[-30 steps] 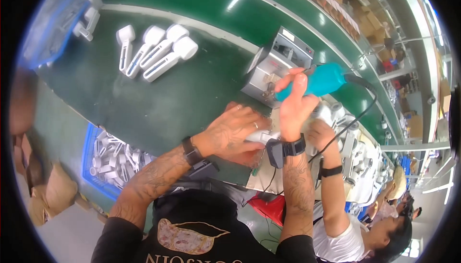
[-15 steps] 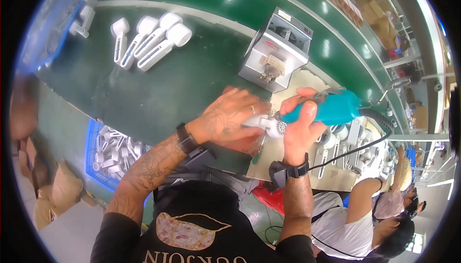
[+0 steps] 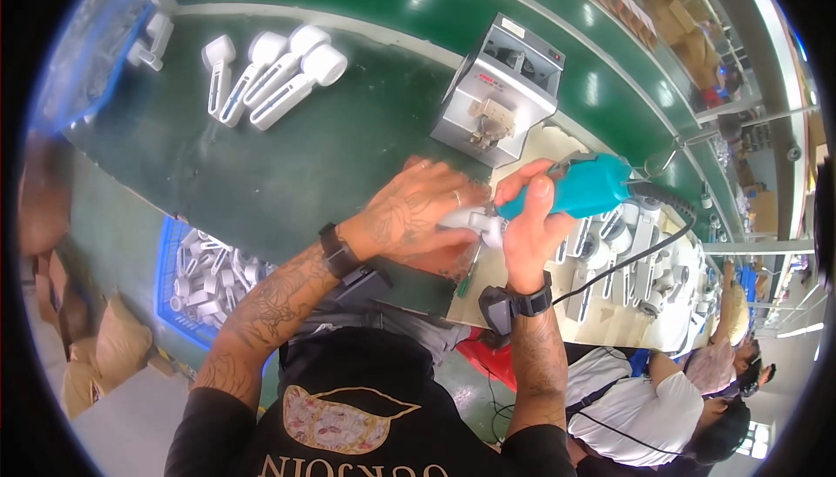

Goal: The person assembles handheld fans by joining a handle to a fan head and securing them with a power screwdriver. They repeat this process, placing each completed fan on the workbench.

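Observation:
My left hand [image 3: 416, 213] is closed around a white handheld fan [image 3: 473, 218] with a round head. Much of the fan's body is hidden by the fingers. In my right hand [image 3: 529, 231] is a teal electric screwdriver [image 3: 585, 186], lying nearly level with its front end pointing left at the fan. The tip is covered by the hands, so contact with the fan cannot be seen. Just below the fan, a thin tool with a green handle [image 3: 464, 284] rests at the edge of the light board.
Behind my hands stands a grey metal machine [image 3: 498, 94]. Several white fans [image 3: 283, 85] lie at the back left, and more [image 3: 623, 246] fill the right side. A blue basket [image 3: 163, 290] of white parts sits below left. A cable [image 3: 627, 259] loops at right; co-workers [image 3: 644, 399] sit beyond.
My right hand and the electric screwdriver have shifted slightly left, with the tool's rear end swinging a little toward me. The left hand keeps its hold on the fan.

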{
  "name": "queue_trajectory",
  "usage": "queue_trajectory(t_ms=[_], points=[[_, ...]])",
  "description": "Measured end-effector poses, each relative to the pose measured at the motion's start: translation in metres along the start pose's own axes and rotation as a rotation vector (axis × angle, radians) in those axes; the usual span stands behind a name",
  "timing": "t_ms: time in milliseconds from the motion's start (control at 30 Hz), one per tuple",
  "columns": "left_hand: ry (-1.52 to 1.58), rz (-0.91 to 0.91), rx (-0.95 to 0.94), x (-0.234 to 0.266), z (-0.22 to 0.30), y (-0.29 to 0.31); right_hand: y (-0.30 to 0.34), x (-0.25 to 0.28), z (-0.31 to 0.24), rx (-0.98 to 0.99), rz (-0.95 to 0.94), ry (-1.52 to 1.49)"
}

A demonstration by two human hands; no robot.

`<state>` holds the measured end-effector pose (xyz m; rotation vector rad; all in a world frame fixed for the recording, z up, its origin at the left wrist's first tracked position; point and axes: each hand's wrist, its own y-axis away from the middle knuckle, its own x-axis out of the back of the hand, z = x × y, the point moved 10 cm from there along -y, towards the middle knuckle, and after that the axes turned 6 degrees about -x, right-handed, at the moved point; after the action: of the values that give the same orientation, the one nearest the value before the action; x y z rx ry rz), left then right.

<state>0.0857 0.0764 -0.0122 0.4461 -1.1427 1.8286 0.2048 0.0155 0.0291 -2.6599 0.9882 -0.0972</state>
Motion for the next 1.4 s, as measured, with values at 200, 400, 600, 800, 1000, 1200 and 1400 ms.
queue_trajectory(t_ms=[200,400,600,800,1000,1200,1400], points=[[-0.053,-0.016,-0.018,-0.001,0.004,-0.002,-0.005,-0.003,0.002,-0.012,-0.017,-0.004],[-0.078,-0.031,0.027,0.001,0.005,-0.001,-0.004,-0.006,0.002,0.005,-0.010,0.018],[-0.043,-0.011,0.029,0.001,0.001,0.001,-0.035,-0.011,-0.034,0.081,0.084,0.047],[-0.036,0.013,0.023,0.006,-0.002,0.004,-0.085,-0.036,-0.021,0.119,0.059,0.073],[0.004,0.026,-0.022,0.009,0.003,0.002,-0.086,-0.030,0.012,0.069,0.100,-0.071],[0.029,0.071,-0.039,0.009,0.002,0.003,-0.074,-0.042,-0.007,0.089,0.020,0.070],[0.016,0.038,0.012,0.005,-0.003,0.002,-0.018,-0.008,-0.031,-0.001,0.048,-0.058]])
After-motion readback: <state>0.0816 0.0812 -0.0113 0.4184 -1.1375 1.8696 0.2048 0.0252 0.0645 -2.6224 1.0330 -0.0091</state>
